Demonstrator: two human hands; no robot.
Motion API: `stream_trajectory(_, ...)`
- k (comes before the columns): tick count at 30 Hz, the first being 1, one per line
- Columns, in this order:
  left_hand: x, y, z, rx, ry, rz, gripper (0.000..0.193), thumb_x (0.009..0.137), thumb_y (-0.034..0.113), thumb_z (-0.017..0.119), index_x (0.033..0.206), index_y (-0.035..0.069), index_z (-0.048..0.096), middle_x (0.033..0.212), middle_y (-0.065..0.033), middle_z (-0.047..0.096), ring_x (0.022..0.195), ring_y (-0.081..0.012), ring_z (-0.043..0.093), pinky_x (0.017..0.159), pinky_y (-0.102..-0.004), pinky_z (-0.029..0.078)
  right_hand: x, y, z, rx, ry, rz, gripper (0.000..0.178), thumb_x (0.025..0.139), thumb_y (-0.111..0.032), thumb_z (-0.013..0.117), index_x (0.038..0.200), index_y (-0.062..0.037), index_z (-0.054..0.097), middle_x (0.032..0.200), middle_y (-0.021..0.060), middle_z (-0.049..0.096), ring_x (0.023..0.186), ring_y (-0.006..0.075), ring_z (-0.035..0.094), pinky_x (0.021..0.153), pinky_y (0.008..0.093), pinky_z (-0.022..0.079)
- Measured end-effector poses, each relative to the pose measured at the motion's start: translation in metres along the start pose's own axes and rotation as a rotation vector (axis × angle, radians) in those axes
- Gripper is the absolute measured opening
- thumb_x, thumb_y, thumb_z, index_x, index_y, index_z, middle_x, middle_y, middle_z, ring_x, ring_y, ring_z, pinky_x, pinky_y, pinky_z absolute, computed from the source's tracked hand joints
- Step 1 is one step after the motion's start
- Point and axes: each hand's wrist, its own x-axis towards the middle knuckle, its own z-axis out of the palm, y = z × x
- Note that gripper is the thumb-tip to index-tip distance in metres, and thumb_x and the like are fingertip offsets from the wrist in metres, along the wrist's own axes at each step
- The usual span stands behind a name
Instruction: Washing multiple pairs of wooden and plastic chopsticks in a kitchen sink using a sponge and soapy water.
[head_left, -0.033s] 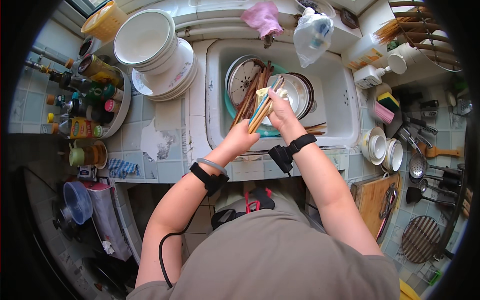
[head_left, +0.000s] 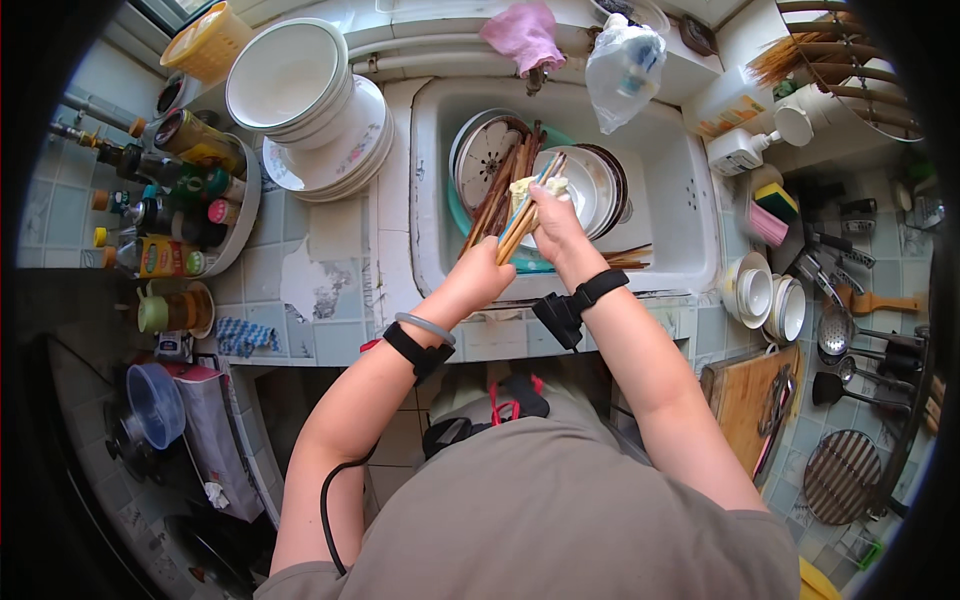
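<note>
Counter (head_left: 340, 343): pale tile, a whitish patch left of the sink (head_left: 668, 125).
Right side: utensils (head_left: 836, 328) ranged over tile.
Sink: white, holding a turquoise basin (head_left: 457, 212) with dishes (head_left: 488, 160) and brown sticks (head_left: 506, 182).
Tray (head_left: 248, 185): bottles (head_left: 155, 217).
Left hand (head_left: 482, 274): closed on the lower end of the chopstick bundle (head_left: 514, 232).
Right hand (head_left: 557, 226): clamped on its upper part, with a pale yellow cloth (head_left: 520, 189).
Chopstick bundle: tilted, above the basin.
</note>
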Motion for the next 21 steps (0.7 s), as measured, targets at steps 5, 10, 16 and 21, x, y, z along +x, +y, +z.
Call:
stream_trajectory(5, 0.001, 0.008, 0.005, 0.267, 0.213, 0.077, 0.014, 0.079, 0.007, 0.051, 0.088, -0.003, 0.048, 0.075, -0.0235, 0.061, 0.075, -0.0401, 0.061, 0.064, -0.0457, 0.049, -0.041, 0.033, 0.039, -0.482, 0.131, -0.190, 0.042, 0.084, -0.002, 0.049, 0.121, -0.0001, 0.029, 0.108, 0.0130, 0.047, 0.097, 0.0206, 0.049, 0.083, 0.0337, 0.043)
stream_trajectory(10, -0.025, 0.031, -0.001, 0.525, 0.169, 0.119, 0.017, 0.079, 0.005, 0.051, 0.094, -0.001, 0.046, 0.072, -0.0214, 0.061, 0.067, -0.0381, 0.061, 0.058, -0.0449, 0.049, 0.020, -0.002, -0.006, -0.238, 0.282, -0.071, 0.031, 0.088, -0.011, 0.052, 0.112, 0.0038, 0.041, 0.095, 0.0117, 0.054, 0.080, 0.0212, 0.055, 0.070, 0.0349, 0.046)
stream_trajectory(16, -0.033, 0.040, -0.018, 0.096, 0.031, 0.085, 0.037, 0.077, 0.007, 0.059, 0.112, 0.001, 0.047, 0.068, -0.0144, 0.059, 0.061, -0.0263, 0.062, 0.056, -0.0357, 0.051, 0.043, -0.023, -0.034, 0.074, 0.303, 0.034, 0.034, 0.094, -0.027, 0.050, 0.111, 0.0020, 0.048, 0.099, 0.0104, 0.055, 0.082, 0.0223, 0.055, 0.076, 0.0382, 0.046)
stream_trajectory(21, -0.028, 0.025, -0.033, -0.869, -0.402, -0.385, 0.049, 0.084, 0.012, 0.058, 0.130, 0.007, 0.040, 0.077, -0.0069, 0.055, 0.063, -0.0128, 0.060, 0.049, -0.0268, 0.050, 0.029, -0.025, -0.021, 0.223, 0.145, 0.100, 0.036, 0.095, -0.031, 0.047, 0.113, -0.0003, 0.048, 0.101, 0.0093, 0.056, 0.087, 0.0217, 0.055, 0.080, 0.0368, 0.045)
